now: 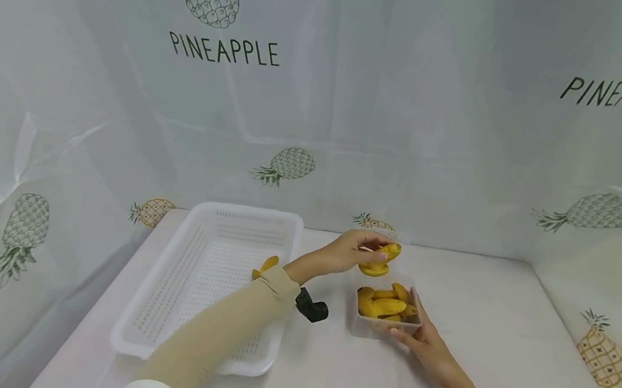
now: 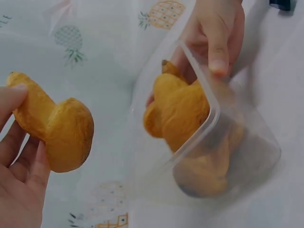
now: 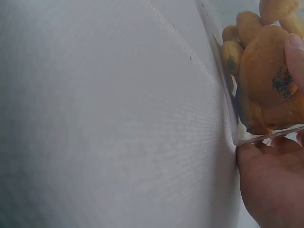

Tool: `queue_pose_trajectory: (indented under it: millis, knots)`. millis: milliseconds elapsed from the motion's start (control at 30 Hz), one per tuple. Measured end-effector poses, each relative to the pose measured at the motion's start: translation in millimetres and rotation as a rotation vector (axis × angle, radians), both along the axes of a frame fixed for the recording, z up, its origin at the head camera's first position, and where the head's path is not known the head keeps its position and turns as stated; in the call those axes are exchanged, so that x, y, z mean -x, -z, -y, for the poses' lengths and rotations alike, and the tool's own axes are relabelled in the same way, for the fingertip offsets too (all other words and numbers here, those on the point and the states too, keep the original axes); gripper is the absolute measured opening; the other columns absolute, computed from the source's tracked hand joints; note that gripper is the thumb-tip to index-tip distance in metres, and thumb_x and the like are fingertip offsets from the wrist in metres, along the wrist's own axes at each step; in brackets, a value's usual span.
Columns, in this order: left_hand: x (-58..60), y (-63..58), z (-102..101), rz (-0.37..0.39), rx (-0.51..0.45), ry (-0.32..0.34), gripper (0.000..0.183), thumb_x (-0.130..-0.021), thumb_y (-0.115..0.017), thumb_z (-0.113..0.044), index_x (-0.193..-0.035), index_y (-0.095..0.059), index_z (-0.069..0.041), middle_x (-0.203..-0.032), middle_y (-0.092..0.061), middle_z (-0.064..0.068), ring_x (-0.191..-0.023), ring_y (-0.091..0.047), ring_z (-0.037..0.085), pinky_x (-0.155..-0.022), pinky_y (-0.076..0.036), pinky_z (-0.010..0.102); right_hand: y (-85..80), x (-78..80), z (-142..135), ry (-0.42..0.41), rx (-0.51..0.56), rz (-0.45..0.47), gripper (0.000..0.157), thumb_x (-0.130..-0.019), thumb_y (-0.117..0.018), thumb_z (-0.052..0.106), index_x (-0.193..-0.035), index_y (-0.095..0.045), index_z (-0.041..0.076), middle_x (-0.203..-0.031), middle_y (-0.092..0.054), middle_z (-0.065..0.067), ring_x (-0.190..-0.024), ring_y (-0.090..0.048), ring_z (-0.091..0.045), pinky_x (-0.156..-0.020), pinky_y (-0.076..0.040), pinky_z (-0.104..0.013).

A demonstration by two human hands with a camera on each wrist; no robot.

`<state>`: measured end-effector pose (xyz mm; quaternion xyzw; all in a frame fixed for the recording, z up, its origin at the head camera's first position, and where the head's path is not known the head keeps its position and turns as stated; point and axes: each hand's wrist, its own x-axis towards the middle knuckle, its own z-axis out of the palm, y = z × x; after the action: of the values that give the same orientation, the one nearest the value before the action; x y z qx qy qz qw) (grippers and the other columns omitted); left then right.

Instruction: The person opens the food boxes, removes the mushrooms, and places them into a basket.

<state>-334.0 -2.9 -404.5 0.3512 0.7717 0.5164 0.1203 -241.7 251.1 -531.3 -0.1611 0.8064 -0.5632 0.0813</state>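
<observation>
Well, the left hand (image 1: 355, 254) has a yellow mushroom (image 2: 71, 135) pinched between thumb and fingers, the gap no wider than the mushroom itself. Below that hand, a little nearer the person, stands a clear plastic box (image 1: 367, 328) full of more yellow mushrooms (image 1: 388, 307). The right hand (image 1: 426, 346) grips the box around its near right corner, thumb on the near wall. Left of the left hand, partly under its forearm, sits a white basket (image 1: 251, 367) with a yellow piece (image 1: 270, 264) inside, half hidden by the sleeve (image 1: 233, 325).
</observation>
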Motion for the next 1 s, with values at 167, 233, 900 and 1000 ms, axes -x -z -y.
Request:
queue_pose_trajectory:
  millis: [167,233,900,1000]
  knots:
    - [3.3,-5.4,22.7,-0.002,-0.027,-0.040,0.039,-0.103,-0.058,-0.017,-0.141,-0.056,-0.006,-0.125,-0.061,0.008,-0.113,-0.056,0.015,-0.087,-0.052,0.026,-1.6,0.6,-1.9,-0.005,0.007,0.007,0.093,-0.100,-0.063,0.016,-0.161,0.007,0.019,-0.164,0.003,-0.022,-0.146,0.008,-0.050,-0.105,-0.007,-0.077]
    - [4.8,-5.1,33.9,0.010,-0.038,-0.063,0.040,-0.103,-0.058,-0.017,-0.141,-0.055,-0.005,-0.124,-0.062,0.009,-0.111,-0.057,0.015,-0.086,-0.053,0.026,-1.2,0.1,-2.4,-0.011,0.011,0.010,0.093,-0.100,-0.063,0.015,-0.161,0.008,0.019,-0.164,0.004,-0.022,-0.146,0.010,-0.049,-0.105,-0.006,-0.077]
    - [2.2,-0.3,169.1,0.140,-0.067,-0.333,0.045,-0.103,-0.059,-0.022,-0.144,-0.052,-0.004,-0.131,-0.060,0.015,-0.117,-0.059,0.028,-0.097,-0.050,0.039,1.2,0.7,-1.4,-0.028,0.037,0.003,0.094,-0.099,-0.063,0.012,-0.161,0.007,0.019,-0.164,0.005,-0.022,-0.145,0.012,-0.050,-0.105,-0.007,-0.076]
    - [-0.9,5.9,187.1,0.147,-0.034,-0.369,0.046,-0.103,-0.059,-0.023,-0.144,-0.052,-0.003,-0.131,-0.060,0.015,-0.115,-0.059,0.027,-0.096,-0.051,0.038,0.8,0.5,-1.2,-0.027,0.041,0.004,0.094,-0.099,-0.063,0.011,-0.161,0.007,0.021,-0.164,0.005,-0.022,-0.145,0.012,-0.049,-0.106,-0.007,-0.076]
